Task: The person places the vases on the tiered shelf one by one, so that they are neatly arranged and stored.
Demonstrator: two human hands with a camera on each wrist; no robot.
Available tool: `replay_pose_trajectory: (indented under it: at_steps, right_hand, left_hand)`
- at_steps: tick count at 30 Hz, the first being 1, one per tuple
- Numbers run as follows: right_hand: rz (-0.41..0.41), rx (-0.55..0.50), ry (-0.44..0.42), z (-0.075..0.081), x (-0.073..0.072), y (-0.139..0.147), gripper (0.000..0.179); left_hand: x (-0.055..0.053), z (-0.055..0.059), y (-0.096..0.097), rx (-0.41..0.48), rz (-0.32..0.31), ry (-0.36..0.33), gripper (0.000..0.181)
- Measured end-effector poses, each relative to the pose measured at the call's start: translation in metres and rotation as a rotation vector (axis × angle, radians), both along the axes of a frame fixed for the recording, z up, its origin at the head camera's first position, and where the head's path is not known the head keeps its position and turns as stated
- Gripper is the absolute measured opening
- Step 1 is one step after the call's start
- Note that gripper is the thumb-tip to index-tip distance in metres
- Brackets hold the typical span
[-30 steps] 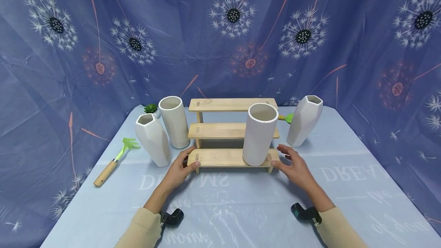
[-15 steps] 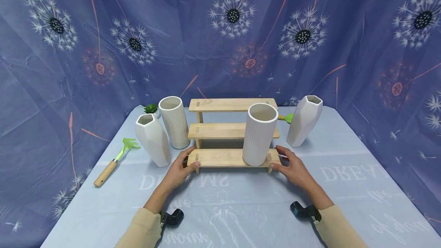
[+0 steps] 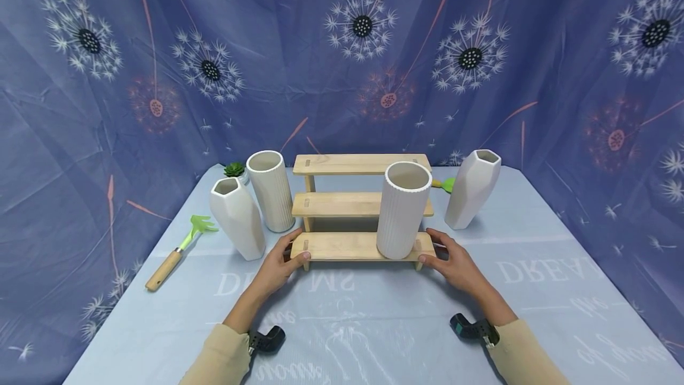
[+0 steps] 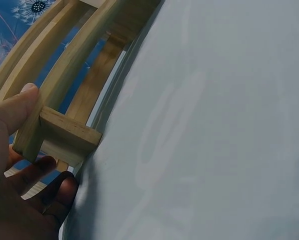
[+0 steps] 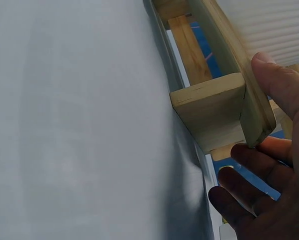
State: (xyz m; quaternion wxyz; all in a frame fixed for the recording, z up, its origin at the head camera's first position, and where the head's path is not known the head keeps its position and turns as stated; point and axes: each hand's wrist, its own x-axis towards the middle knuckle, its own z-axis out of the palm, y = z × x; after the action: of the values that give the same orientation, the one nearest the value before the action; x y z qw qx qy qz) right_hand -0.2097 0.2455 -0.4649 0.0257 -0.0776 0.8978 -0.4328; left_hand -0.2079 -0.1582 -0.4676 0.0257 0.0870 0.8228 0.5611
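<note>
A three-tier wooden shelf (image 3: 342, 245) stands mid-table, its steps rising toward the back. My left hand (image 3: 279, 261) grips the left end of its lowest board, thumb on the front edge. At the opposite end, my right hand (image 3: 451, 259) holds the same board. The left wrist view shows the left thumb (image 4: 19, 105) on the board and the fingers curled around its end. In the right wrist view the right thumb (image 5: 277, 80) lies along the board, with fingers curled under the end. A white ribbed cylindrical vase (image 3: 402, 212) stands upright on the lowest board, near its right end.
Left of the shelf stand a faceted white vase (image 3: 239, 218), a ribbed white vase (image 3: 271, 195) and a small potted succulent (image 3: 234, 169). A green hand rake (image 3: 179, 254) lies farther left. Another faceted vase (image 3: 471, 192) stands right, beside a partly hidden green tool (image 3: 447, 183).
My right hand has closed in slightly leftward onto the right end of the lowest board. My left hand, the shelf and the vases look unchanged.
</note>
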Motion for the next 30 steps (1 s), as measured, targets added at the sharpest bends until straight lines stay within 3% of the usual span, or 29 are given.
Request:
replay_pose_trajectory:
  at_steps: [11, 20, 26, 30]
  right_hand:
    - [0.015, -0.024, 0.033, -0.001, 0.002, -0.001, 0.079]
    - [0.007, -0.023, 0.032, -0.003, 0.002, -0.001, 0.08]
    - [-0.001, -0.02, 0.02, -0.003, 0.002, -0.001, 0.08]
    - [-0.002, -0.017, 0.018, -0.003, 0.002, -0.001, 0.08]
  left_hand:
    - [0.003, 0.002, 0.001, -0.006, 0.032, 0.032, 0.068]
    - [0.021, 0.023, 0.007, -0.016, 0.067, 0.1, 0.066]
    - [0.021, 0.01, 0.001, -0.066, 0.104, 0.132, 0.066]
    - [0.028, 0.008, -0.003, -0.06, 0.137, 0.115, 0.066]
